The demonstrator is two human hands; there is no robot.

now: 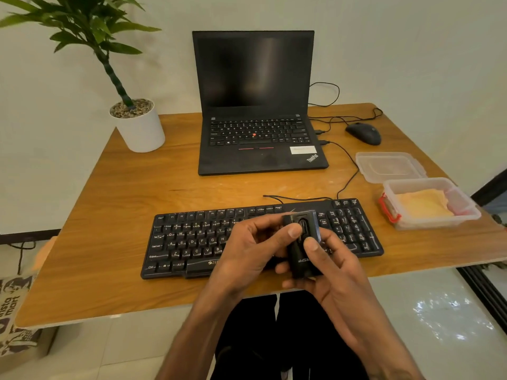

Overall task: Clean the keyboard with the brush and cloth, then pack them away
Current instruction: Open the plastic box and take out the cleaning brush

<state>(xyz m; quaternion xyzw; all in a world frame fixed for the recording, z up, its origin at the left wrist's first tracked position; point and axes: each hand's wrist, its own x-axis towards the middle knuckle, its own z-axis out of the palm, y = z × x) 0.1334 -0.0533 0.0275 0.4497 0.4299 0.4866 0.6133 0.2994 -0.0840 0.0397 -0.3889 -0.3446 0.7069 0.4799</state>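
- Here, a black brush case [303, 244] is held above the keyboard [192, 242] by both hands: left hand [252, 250] and right hand [326, 267], each grip closed on it.
- "ThinkPad" is read on the laptop [258, 149].
- A yellow cloth [424, 204] is seen inside the clear box [436, 220] on the surface [123, 215], right of the keyboard.

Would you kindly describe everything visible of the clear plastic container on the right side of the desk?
The clear plastic container is a translucent rectangular box, open, standing upright near the right edge of the wooden desk, right of the keyboard. A red latch shows on its left end. A folded yellow cloth lies inside. Its clear lid lies just behind it. Neither hand touches it.
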